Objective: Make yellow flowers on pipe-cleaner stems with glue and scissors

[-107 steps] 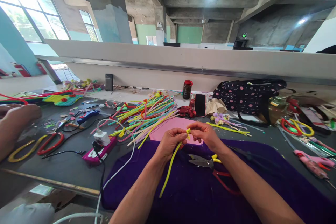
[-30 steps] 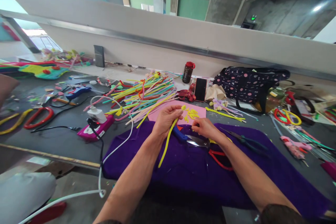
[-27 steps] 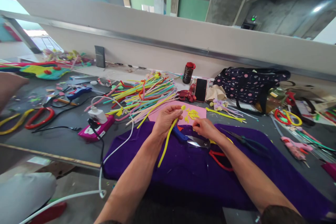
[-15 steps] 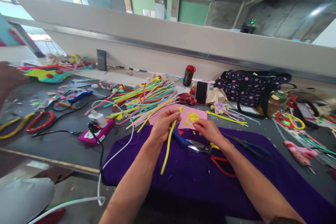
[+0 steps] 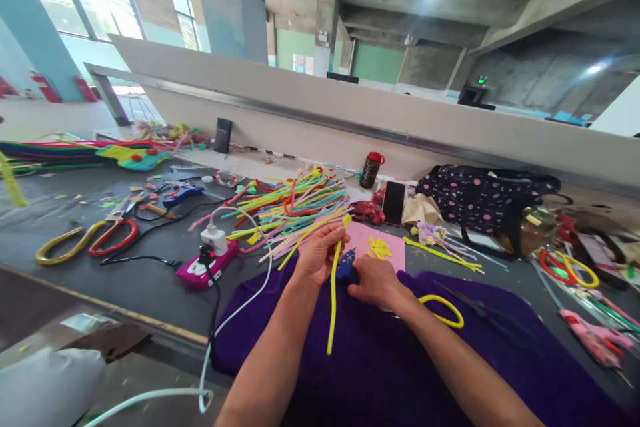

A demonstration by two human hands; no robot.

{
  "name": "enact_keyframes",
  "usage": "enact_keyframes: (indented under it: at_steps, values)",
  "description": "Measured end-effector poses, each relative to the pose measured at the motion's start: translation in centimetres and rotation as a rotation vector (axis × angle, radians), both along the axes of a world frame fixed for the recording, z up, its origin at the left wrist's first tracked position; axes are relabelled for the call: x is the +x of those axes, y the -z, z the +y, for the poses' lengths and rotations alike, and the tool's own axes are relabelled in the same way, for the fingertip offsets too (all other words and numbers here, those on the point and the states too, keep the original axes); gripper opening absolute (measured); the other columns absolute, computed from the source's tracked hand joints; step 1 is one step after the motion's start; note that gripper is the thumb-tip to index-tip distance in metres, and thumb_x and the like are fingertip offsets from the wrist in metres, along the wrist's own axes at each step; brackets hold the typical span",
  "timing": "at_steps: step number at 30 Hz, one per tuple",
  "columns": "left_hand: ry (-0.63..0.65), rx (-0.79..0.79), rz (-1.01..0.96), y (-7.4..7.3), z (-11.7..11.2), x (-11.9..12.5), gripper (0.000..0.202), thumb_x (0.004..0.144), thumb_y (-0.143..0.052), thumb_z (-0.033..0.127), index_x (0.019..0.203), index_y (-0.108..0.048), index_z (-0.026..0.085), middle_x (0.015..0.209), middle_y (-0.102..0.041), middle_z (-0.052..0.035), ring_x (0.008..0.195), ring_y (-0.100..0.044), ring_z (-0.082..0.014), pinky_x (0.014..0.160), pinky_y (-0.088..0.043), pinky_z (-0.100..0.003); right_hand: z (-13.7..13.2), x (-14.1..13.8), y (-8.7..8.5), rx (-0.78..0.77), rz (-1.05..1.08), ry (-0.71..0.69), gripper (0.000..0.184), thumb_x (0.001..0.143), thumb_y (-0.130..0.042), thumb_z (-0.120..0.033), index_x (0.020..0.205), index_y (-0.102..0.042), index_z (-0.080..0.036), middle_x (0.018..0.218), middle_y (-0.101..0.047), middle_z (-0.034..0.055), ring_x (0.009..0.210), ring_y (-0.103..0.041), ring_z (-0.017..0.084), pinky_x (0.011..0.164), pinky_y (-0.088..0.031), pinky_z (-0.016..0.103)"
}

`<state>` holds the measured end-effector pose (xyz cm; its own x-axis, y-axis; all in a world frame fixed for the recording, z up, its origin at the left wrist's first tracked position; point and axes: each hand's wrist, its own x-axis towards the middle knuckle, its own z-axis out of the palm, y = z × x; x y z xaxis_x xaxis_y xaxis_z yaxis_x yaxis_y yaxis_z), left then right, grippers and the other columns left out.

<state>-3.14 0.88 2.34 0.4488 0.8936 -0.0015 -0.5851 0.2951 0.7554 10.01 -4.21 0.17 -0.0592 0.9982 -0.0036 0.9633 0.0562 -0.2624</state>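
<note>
Pinched in my left hand [image 5: 320,253] is a yellow pipe cleaner [image 5: 333,307] that hangs down, with a small yellow tuft at its top end. My right hand [image 5: 377,282] is closed around the handle of a blue glue gun [image 5: 346,268], its nozzle end pointing away from me. Behind that hand, small yellow pieces [image 5: 379,247] lie on a sheet of pink paper [image 5: 397,255]. A yellow scissor loop [image 5: 445,312] shows beside my right forearm; the rest is covered. Purple cloth [image 5: 300,320] lies beneath both hands.
A pile of coloured pipe cleaners [image 5: 295,203] lies behind my left hand. Left of it are a pink power strip [image 5: 207,267] with cords, and large scissors [image 5: 113,233]. At the back stand a bottle [image 5: 371,170], a phone [image 5: 394,203] and a dark patterned bag [image 5: 485,203]. Pliers [image 5: 483,310] lie right.
My right hand has left the yellow pieces and come left and nearer, onto the blue glue gun. The left hand keeps the pipe cleaner. The view has tilted up; a person's hand at far left is gone.
</note>
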Motion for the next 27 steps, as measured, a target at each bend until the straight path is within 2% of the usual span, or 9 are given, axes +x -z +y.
enact_keyframes:
  at_steps: [2,5,6,9,12,15,19,22,27]
  values:
    - [-0.013,-0.008,-0.042,-0.1,0.0,-0.1,0.021,0.059,-0.069,0.022,0.07,-0.053,0.014,0.053,-0.055,0.0028,0.035,-0.041,-0.0029,0.03,-0.025,-0.013,0.3,1.0,-0.3,0.006,0.053,-0.004,0.022,0.062,-0.057,-0.033,0.074,-0.062,-0.015,0.076,-0.062,0.0075,0.071,-0.057,0.022,0.059,-0.035,0.028]
    - [-0.006,-0.002,-0.114,0.0,0.0,-0.4,0.021,0.061,-0.068,0.023,0.069,-0.051,0.014,0.053,-0.054,0.0037,0.035,-0.036,-0.0011,0.029,-0.02,-0.012,0.1,2.8,-1.1,0.017,0.209,-0.03,0.024,0.071,-0.047,-0.032,0.08,-0.062,-0.016,0.072,-0.062,0.0029,0.068,-0.056,0.017,0.055,-0.036,0.024]
    - [0.007,-0.004,-0.135,0.0,0.0,-0.4,0.021,0.062,-0.068,0.023,0.069,-0.05,0.014,0.054,-0.053,0.004,0.034,-0.034,-0.0004,0.029,-0.019,-0.011,-0.1,3.4,-1.4,0.019,0.345,-0.045,0.025,0.073,-0.043,-0.031,0.083,-0.061,-0.016,0.073,-0.062,0.0026,0.067,-0.057,0.016,0.055,-0.037,0.023]
    - [0.045,-0.032,-0.164,-0.1,-0.1,-0.5,0.022,0.062,-0.068,0.023,0.069,-0.049,0.014,0.055,-0.052,0.0042,0.035,-0.031,0.0005,0.029,-0.017,-0.01,-1.6,4.8,-2.1,0.073,1.091,-0.06,0.029,0.073,-0.042,-0.029,0.09,-0.06,-0.013,0.077,-0.063,0.0063,0.068,-0.058,0.018,0.057,-0.041,0.025]
    - [0.077,-0.059,-0.154,-0.3,-0.3,-0.1,0.023,0.062,-0.068,0.024,0.069,-0.048,0.014,0.057,-0.053,0.0038,0.035,-0.029,0.0008,0.029,-0.016,-0.01,-3.7,5.2,-2.4,0.114,1.323,-0.087,0.032,0.074,-0.039,-0.033,0.089,-0.06,-0.014,0.077,-0.063,0.0082,0.063,-0.058,0.019,0.053,-0.042,0.027]
    - [0.108,-0.073,-0.108,-0.3,-0.6,0.5,0.023,0.061,-0.068,0.025,0.066,-0.049,0.013,0.056,-0.052,0.0038,0.034,-0.026,0.0016,0.029,-0.015,-0.01,-5.3,4.9,-2.4,0.165,1.419,-0.082,0.037,0.077,-0.037,-0.04,0.09,-0.059,-0.013,0.073,-0.061,0.0095,0.058,-0.056,0.019,0.047,-0.04,0.027]
    - [0.153,-0.076,0.018,0.4,-0.7,1.3,0.022,0.065,-0.065,0.03,0.065,-0.053,0.011,0.048,-0.045,0.0049,0.033,-0.025,0.0015,0.029,-0.013,-0.011,-6.4,4.3,-2.3,0.257,1.341,-0.065,0.044,0.08,-0.037,-0.051,0.094,-0.056,-0.014,0.07,-0.059,0.0078,0.055,-0.053,0.017,0.044,-0.037,0.026]
    - [0.159,-0.023,0.099,0.9,-0.8,1.7,0.024,0.068,-0.062,0.034,0.067,-0.058,0.01,0.044,-0.042,0.0052,0.033,-0.028,0.0004,0.03,-0.014,-0.011,-6.7,4.3,-2.1,0.321,1.248,-0.086,0.041,0.082,-0.04,-0.05,0.095,-0.055,-0.014,0.066,-0.057,0.0048,0.052,-0.049,0.014,0.046,-0.036,0.025]
    - [0.118,0.095,0.143,1.1,-1.1,2.0,0.025,0.066,-0.064,0.037,0.066,-0.06,0.012,0.047,-0.048,0.0031,0.035,-0.033,-0.0004,0.032,-0.016,-0.012,-6.5,4.3,-1.2,0.397,1.194,-0.089,0.036,0.083,-0.041,-0.046,0.094,-0.056,-0.015,0.071,-0.056,0.0041,0.049,-0.046,0.011,0.045,-0.034,0.024]
